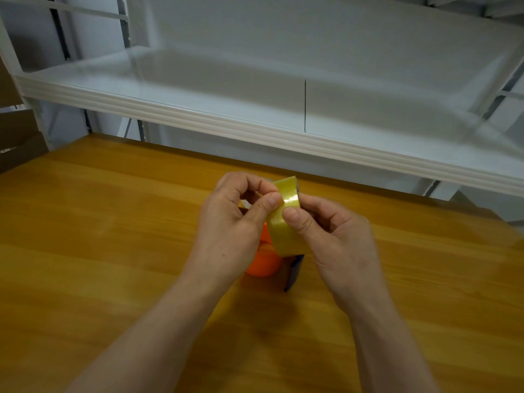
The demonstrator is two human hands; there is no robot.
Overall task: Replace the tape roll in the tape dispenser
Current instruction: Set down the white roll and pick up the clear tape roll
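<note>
A yellowish clear tape roll (285, 219) is held edge-on above the wooden table (113, 236), in the middle of the view. My left hand (232, 231) grips its left side, with the thumb pressed on the outer face. My right hand (337, 242) holds the right side, its thumb also on the tape's face. Under the hands an orange and dark blue tape dispenser (265, 265) lies on the table, mostly hidden by my left hand and the roll.
A white metal shelf (255, 120) runs across the back, overhanging the table's far edge. Brown cardboard boxes (17, 143) stand at the far left. My forearms cross the near part of the table.
</note>
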